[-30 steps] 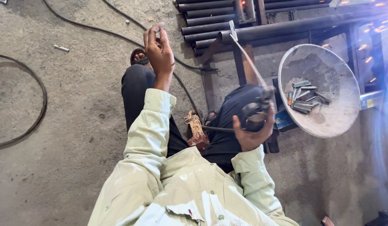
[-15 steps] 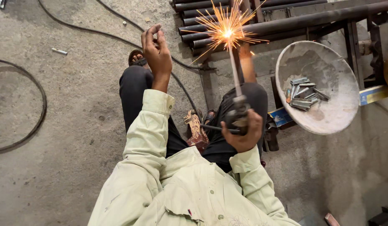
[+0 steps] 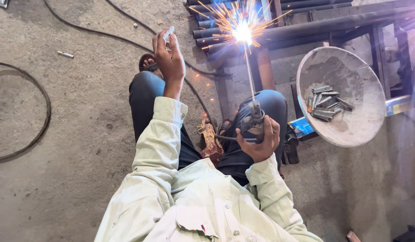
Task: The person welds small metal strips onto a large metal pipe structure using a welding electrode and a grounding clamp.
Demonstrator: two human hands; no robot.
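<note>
**Sparks at the pipes**

We see a concrete floor [image 3: 59, 148] filling most of the view, with a black cable [image 3: 28, 134] curving over it on the left. Far across the top lies a stack of dark pipes [image 3: 306, 22], and sparks [image 3: 242, 31] burst bright against them.

Near us, our pale shirt [image 3: 185, 197] takes up the bottom middle, both sleeves reaching away, and our dark trousers [image 3: 147, 98] show beyond them, knees bent. On the right a round, grey pan [image 3: 350, 130] stands tilted, well apart from the hands; short metal pieces [image 3: 326, 101] lie heaped in it, touching one another.

Our right hand [image 3: 259, 139] is closed around a holder [image 3: 253, 123], just above the right knee. A thin rod [image 3: 249, 71] runs from the holder straight away to the sparks, its far tip lost in the glare at the pipes.

Our left hand [image 3: 169, 60] is raised over the left knee, left of the rod and apart from it. Its fingers are pinched on a small pale piece [image 3: 168, 32] at the fingertips; what the piece is, we cannot tell.

A rusty tool [image 3: 210, 141] lies between our legs, near the right hand. A small stub [image 3: 65, 54] rests on the floor, far left.
</note>
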